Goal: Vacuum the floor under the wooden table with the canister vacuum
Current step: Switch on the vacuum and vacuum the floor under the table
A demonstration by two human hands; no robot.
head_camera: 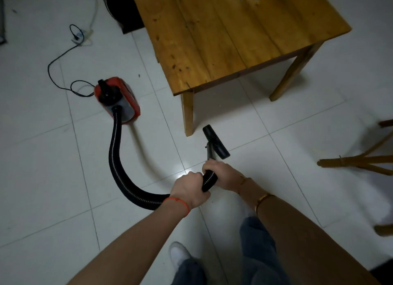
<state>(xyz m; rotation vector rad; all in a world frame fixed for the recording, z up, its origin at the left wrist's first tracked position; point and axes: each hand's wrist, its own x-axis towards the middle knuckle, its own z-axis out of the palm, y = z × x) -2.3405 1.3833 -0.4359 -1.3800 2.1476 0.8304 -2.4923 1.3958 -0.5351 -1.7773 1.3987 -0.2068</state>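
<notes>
While I stand on the white tile floor [63,178], my left hand [190,192] is closed around the black hose [116,157], and my right hand [221,173], just beyond it, is closed around the hose end at the wand. The floor nozzle [215,141] rests at 12 o'clock, near the wooden table [223,33] leg. The red canister vacuum [119,99] sits at 10 o'clock.

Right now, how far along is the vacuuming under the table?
Set up: vacuum sits on the floor, cord attached. In hand: both hands, left and right, grip the hose; nozzle sits beside the table leg. Left: the floor underneath.
</notes>
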